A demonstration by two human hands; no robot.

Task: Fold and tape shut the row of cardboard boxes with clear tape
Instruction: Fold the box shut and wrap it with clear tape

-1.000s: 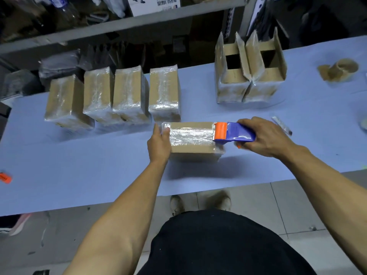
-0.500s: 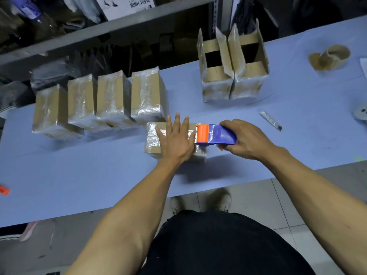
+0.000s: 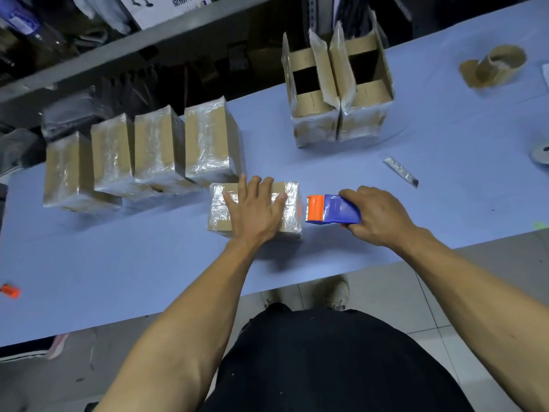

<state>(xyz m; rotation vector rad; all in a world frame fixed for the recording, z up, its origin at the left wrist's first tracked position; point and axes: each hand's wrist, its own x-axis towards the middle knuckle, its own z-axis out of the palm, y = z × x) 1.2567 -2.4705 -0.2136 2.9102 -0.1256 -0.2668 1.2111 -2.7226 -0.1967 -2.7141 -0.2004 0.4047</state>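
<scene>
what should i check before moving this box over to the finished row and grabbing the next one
1. Left hand flat on the box: ok.
2. Tape dispenser clear of the box, held in the right hand: ok.
3. Tape cut free from the box: cannot tell.
4. Box top covered in tape: ok.
5. Space beside the four taped boxes: ok.
6. Open boxes still waiting: ok, two.

— What do I have by the tape dispenser (image 3: 332,209)?

— Just left of its orange end, a closed cardboard box (image 3: 255,209) lying flat, its top glossy with clear tape. Farther left and behind, four taped boxes (image 3: 142,156) stand side by side. Well behind the dispenser, two open boxes (image 3: 338,93), flaps upright, touching.
</scene>
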